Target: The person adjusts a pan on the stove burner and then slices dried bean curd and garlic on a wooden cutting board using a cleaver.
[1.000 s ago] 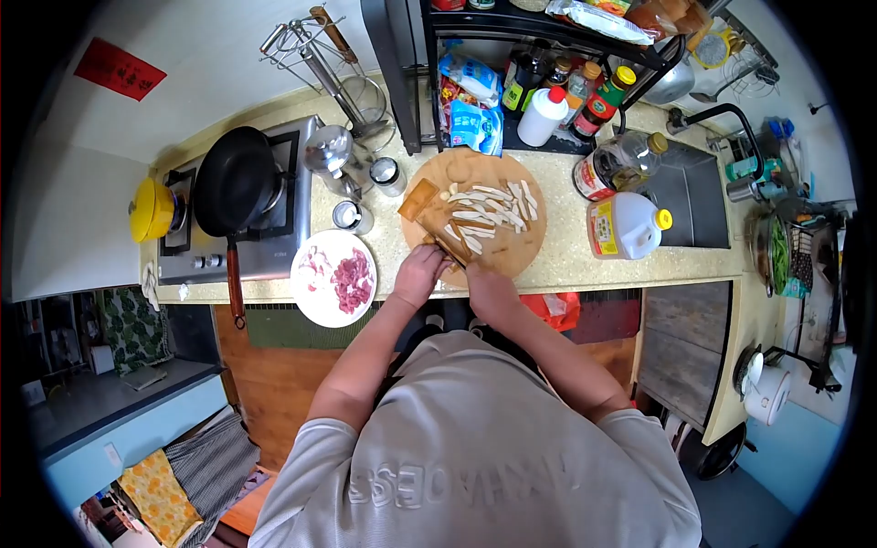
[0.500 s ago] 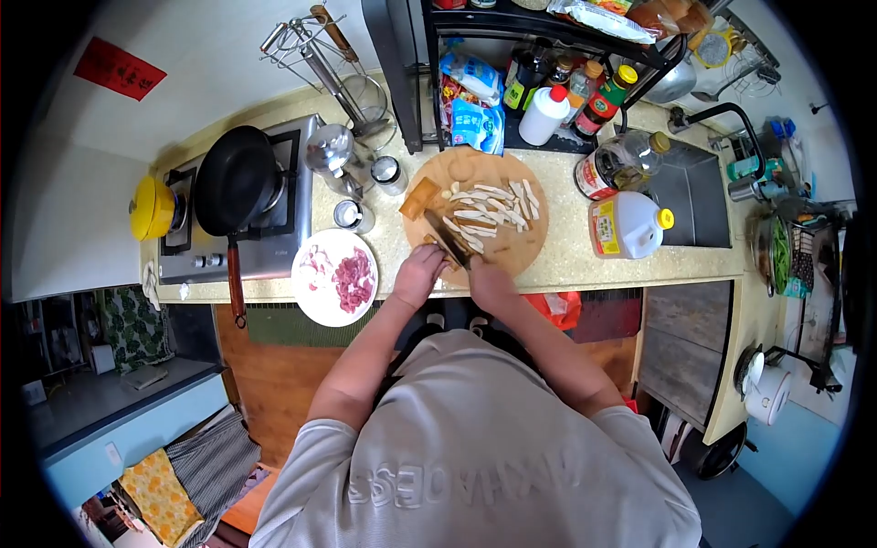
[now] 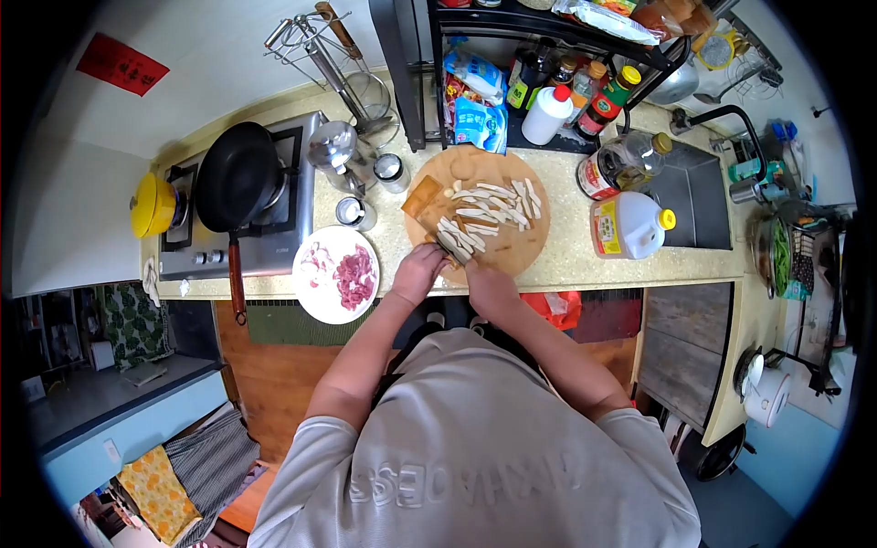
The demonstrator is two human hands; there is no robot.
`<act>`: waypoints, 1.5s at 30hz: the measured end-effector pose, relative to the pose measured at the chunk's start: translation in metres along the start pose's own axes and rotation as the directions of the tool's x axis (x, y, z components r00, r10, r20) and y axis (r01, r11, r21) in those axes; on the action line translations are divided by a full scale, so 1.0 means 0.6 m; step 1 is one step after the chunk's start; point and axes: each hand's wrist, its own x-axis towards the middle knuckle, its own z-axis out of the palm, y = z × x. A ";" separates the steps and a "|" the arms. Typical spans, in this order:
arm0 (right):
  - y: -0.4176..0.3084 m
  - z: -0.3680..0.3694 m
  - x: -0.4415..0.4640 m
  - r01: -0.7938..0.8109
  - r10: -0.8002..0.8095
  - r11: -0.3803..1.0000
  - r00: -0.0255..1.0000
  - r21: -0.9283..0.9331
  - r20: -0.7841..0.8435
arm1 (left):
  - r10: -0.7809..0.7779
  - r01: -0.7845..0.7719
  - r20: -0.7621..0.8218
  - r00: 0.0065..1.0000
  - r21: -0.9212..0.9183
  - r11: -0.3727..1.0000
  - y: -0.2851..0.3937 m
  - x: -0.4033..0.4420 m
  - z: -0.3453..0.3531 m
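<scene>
Many thin white-and-brown strips [image 3: 493, 216] lay done on the round wooden board [image 3: 518, 252]; one flat brown block [image 3: 421, 195] at its left edge looked uncut. The left hand [image 3: 419, 273] curled over a small brown piece [image 3: 449, 264]; the right hand [image 3: 493, 289] was wrapped around a metal knife [image 3: 454, 246]. Its blade had looked dark a moment before, but now looked paler.

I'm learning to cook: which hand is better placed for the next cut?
Probably the right hand: it holds the knife, while the left hand is beside it at the cutting board.
</scene>
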 end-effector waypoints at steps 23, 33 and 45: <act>-0.001 0.004 0.002 -0.006 0.006 1.000 0.999 -0.010 0.035 | 0.037 -0.037 -0.047 0.998 -0.006 0.999 -0.005 -0.008 0.002; -0.022 0.036 0.020 -0.090 0.097 0.993 0.991 -0.081 0.096 | -0.006 0.006 -0.016 1.000 0.020 1.000 -0.015 -0.026 0.013; 0.054 0.021 0.025 -0.088 0.094 0.991 0.994 0.097 -0.064 | 0.077 -0.078 0.024 0.997 0.043 0.996 0.015 -0.011 -0.002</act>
